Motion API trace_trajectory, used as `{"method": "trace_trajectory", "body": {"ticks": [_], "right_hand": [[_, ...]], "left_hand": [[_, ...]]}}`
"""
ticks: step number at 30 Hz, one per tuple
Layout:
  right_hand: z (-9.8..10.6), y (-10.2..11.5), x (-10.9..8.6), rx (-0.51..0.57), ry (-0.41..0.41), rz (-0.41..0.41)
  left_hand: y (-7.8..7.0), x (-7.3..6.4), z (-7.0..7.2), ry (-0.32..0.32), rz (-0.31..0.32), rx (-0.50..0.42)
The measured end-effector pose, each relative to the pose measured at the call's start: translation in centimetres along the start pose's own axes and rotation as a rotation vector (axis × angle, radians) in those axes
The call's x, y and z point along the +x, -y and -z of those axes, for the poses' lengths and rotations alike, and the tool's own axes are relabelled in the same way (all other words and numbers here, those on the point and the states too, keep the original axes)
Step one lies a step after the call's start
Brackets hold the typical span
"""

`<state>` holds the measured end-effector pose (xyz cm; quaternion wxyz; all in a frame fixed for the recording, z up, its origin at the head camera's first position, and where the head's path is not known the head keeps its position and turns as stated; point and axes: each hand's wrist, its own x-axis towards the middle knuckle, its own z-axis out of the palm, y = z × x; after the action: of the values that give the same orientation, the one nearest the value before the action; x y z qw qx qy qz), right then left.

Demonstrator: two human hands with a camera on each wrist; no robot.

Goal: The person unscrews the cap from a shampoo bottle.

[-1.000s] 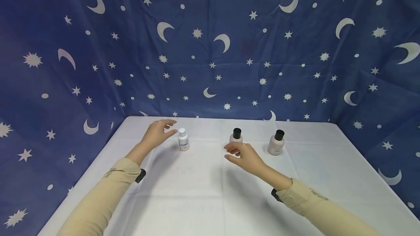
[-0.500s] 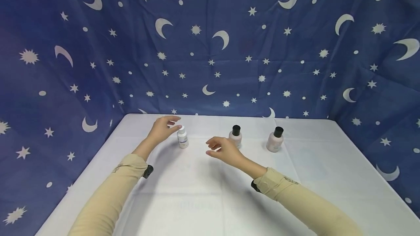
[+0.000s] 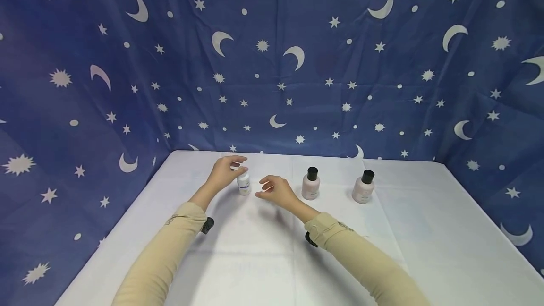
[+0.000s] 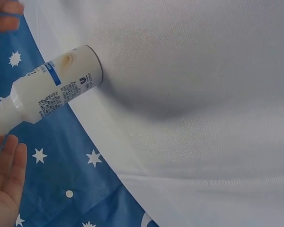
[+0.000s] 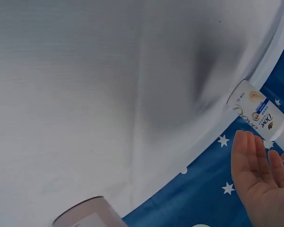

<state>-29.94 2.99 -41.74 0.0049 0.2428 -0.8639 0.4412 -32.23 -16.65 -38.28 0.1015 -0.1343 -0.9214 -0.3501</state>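
Observation:
A small white Dove bottle [image 3: 244, 185] stands upright on the table, its cap partly hidden behind my left thumb in the head view. My left hand [image 3: 225, 172] hovers at the cap's left, fingers slightly bent and parted from the thumb. In the left wrist view the fingertips appear close beside the white bottle's cap [image 4: 4, 116]; whether they touch I cannot tell. On the bottle's right, my right hand [image 3: 277, 191] is held above the table with loosely bent fingers. The right wrist view shows that palm [image 5: 265, 189] with nothing in it, near the bottle.
Two pale pink bottles with black caps stand to the right: the nearer pink bottle [image 3: 310, 187] just beyond my right hand, the other pink bottle [image 3: 363, 190] farther right. A white cloth covers the table [image 3: 425, 230]. A blue moon-and-star curtain [image 3: 318, 65] hangs behind.
My right hand has moved left, from in front of the nearer pink bottle to the white bottle's right side. My left hand has shifted slightly right, over the white bottle's cap.

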Motion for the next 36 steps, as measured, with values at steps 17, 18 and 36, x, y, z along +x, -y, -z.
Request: {"method": "trace_trajectory", "body": {"ticks": [17,18,36], "right_hand": [[-2.3,0.8,3.9,-0.058,-0.009,-0.098],[-2.3,0.7,3.9,-0.047,-0.008,-0.104],[-8.6,-10.8,11.1,0.004,-0.062,-0.073]], "left_hand": [[0.4,0.2,-0.2,-0.017,-0.064,-0.023],[0.4,0.2,-0.3,-0.012,-0.061,-0.027],[1.0,-0.2,-1.3,-0.006,0.026,-0.094]]}}
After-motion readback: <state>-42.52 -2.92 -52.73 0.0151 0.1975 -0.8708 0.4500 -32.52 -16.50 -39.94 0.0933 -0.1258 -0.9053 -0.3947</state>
